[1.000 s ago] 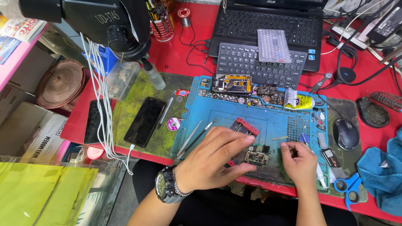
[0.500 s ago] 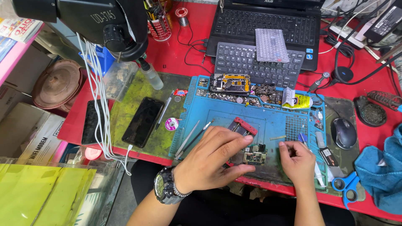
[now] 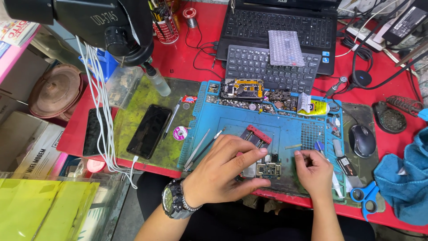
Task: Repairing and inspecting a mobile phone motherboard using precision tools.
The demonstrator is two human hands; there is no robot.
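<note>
Under the left hand [image 3: 225, 172] sits a small green circuit board [image 3: 268, 170], pinned flat on the blue work mat [image 3: 285, 129] by spread fingers, likely so it won't slide. Fingers are apart, pressing, not gripping. Just to its right, the right hand [image 3: 312, 172] has fingertips pinched together; whether they hold a tiny part or tool, I cannot tell. Beyond the left hand's fingertips lies a red-edged clamp frame [image 3: 255, 135], touching the board's far side. To the left of that hand, 2 tweezers [image 3: 203, 148] lie within easy reach. Further left, a black phone [image 3: 149, 131] rests face up on the green mat [image 3: 133, 116]. Right of the right hand: a mouse [image 3: 362, 140] and blue scissors [image 3: 363, 196] on the red counter [image 3: 187, 53].
</note>
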